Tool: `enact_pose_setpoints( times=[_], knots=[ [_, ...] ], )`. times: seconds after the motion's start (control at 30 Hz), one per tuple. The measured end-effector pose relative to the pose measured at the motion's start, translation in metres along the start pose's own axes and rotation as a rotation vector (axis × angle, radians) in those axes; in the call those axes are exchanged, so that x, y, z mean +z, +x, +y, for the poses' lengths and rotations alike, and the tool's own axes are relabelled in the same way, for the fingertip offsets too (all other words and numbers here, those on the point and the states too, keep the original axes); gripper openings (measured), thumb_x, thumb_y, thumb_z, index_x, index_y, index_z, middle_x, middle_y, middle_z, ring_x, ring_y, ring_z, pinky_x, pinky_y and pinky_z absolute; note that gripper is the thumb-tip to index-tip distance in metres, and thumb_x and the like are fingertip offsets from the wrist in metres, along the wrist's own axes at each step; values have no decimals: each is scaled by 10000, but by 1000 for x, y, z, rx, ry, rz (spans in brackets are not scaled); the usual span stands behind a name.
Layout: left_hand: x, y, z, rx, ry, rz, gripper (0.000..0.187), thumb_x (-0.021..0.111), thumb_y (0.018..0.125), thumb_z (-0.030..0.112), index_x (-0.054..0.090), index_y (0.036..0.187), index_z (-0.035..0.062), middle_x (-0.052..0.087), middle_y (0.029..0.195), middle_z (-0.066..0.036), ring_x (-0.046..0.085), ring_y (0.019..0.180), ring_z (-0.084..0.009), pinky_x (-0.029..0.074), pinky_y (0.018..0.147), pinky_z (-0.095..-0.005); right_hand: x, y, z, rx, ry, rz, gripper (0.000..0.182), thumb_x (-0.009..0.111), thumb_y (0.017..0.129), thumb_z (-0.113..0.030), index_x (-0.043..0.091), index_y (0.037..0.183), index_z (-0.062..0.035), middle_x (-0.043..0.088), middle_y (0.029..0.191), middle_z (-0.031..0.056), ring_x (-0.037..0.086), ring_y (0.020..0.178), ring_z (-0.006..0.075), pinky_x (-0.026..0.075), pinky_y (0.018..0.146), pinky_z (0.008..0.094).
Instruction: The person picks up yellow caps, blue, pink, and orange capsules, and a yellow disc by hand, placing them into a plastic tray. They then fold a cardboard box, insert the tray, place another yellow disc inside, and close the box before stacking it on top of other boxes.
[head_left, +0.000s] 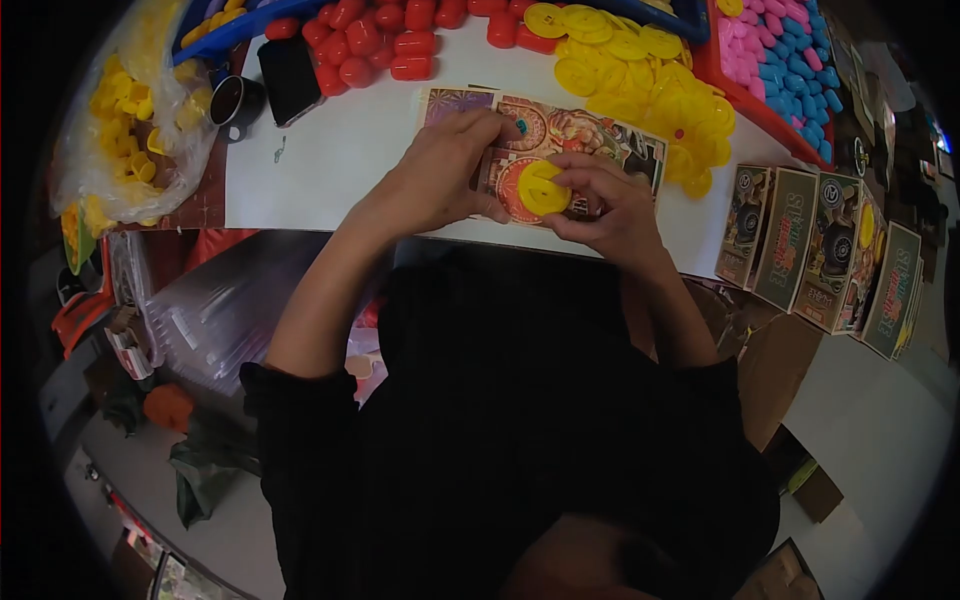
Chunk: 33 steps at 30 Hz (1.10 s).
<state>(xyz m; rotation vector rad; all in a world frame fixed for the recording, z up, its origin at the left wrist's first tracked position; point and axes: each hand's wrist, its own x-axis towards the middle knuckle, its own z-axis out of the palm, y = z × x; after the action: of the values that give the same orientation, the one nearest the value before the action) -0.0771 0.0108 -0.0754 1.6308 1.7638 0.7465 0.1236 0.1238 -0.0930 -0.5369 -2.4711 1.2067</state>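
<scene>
A printed card sheet (640, 150) with ornate pictures lies on the white tabletop near its front edge. My left hand (455, 170) rests on the left part of the sheet, fingers apart and pressing its surface. A small teal piece sits by its fingertips. My right hand (610, 205) pinches a round yellow disc (542, 188) over a red circle printed on the sheet. Behind and right of the sheet is a pile of similar yellow discs (625, 75). Red capsule-shaped pieces (365, 35) lie behind my left hand.
At the left are a bag of yellow parts (130, 130), a dark cup (237, 102) and a black phone (288, 80). A red tray (770, 120) holds pink and blue pieces at the back right. Printed boxes (790, 235) stand along the right edge.
</scene>
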Motion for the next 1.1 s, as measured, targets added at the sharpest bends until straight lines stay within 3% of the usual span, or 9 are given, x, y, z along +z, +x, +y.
enact_pose_setpoints(
  times=[0.3, 0.5, 0.6, 0.8, 0.87, 0.9, 1.0, 1.03, 1.1],
  knots=[
    [3, 2, -2, -43, -81, 26, 551, 825, 558, 202, 536, 1001, 45, 548, 962, -78, 553, 848, -234, 467, 720, -349, 7, 10, -5, -168, -15, -18, 336, 767, 640, -91, 597, 920, -17, 629, 1050, 74, 614, 880, 225, 502, 768, 309],
    [2, 28, 4, -2, 132, -108, 339, 816, 507, 128, 544, 682, 27, 527, 812, -57, 537, 757, -241, 445, 650, -352, -15, 41, -11, 88, -200, -527, 240, 759, 594, -91, 645, 772, 22, 639, 776, 142, 610, 716, 300, 481, 632, 373],
    [-4, 45, 9, -60, 286, -168, 327, 810, 496, 140, 548, 662, 37, 536, 805, -44, 549, 776, -250, 440, 644, -361, -1, 27, -7, -70, -243, -285, 231, 744, 603, -67, 645, 791, 25, 642, 796, 131, 614, 716, 296, 488, 634, 378],
    [-10, 30, 10, -24, 346, -218, 388, 813, 538, 169, 595, 842, 66, 554, 868, -70, 578, 863, -252, 456, 716, -355, 14, -9, 0, 124, 239, 122, 349, 690, 682, -24, 604, 1019, 0, 612, 924, 145, 620, 767, 276, 512, 647, 322],
    [-11, 10, -11, -26, -97, 256, 503, 798, 622, 216, 564, 1049, 89, 574, 980, -99, 573, 968, -239, 454, 818, -355, 7, -9, 3, 209, 532, 221, 372, 681, 702, -25, 589, 1062, -10, 596, 937, 148, 617, 764, 272, 513, 646, 308],
    [-16, 4, -32, 55, 316, 477, 571, 742, 727, 273, 490, 1191, 58, 570, 1077, -112, 574, 1003, -229, 455, 852, -347, 3, -14, -3, 202, 328, 183, 372, 680, 717, -26, 587, 1077, -10, 571, 946, 130, 598, 778, 241, 491, 663, 278],
    [-23, -13, -63, -130, 251, 566, 651, 714, 724, 410, 481, 1201, 32, 572, 1066, -177, 603, 938, -271, 484, 769, -344, 12, -19, -6, 17, -70, 118, 402, 697, 716, -62, 579, 1097, -16, 537, 943, 110, 569, 815, 233, 477, 693, 292],
    [-22, -20, -61, -426, 61, 412, 680, 699, 759, 368, 416, 1257, 3, 594, 1020, -208, 626, 854, -239, 496, 711, -327, 15, -12, -7, -175, -269, 100, 434, 716, 700, -96, 573, 1103, -22, 529, 931, 109, 558, 838, 256, 483, 706, 337],
    [-23, -23, -54, -562, -153, 143, 648, 685, 785, 296, 382, 1276, 1, 613, 961, -201, 626, 831, -202, 496, 680, -309, 13, -5, -22, -19, -304, -38, 426, 707, 717, -202, 578, 1090, -39, 531, 946, 97, 528, 896, 260, 456, 757, 360]
  ],
)
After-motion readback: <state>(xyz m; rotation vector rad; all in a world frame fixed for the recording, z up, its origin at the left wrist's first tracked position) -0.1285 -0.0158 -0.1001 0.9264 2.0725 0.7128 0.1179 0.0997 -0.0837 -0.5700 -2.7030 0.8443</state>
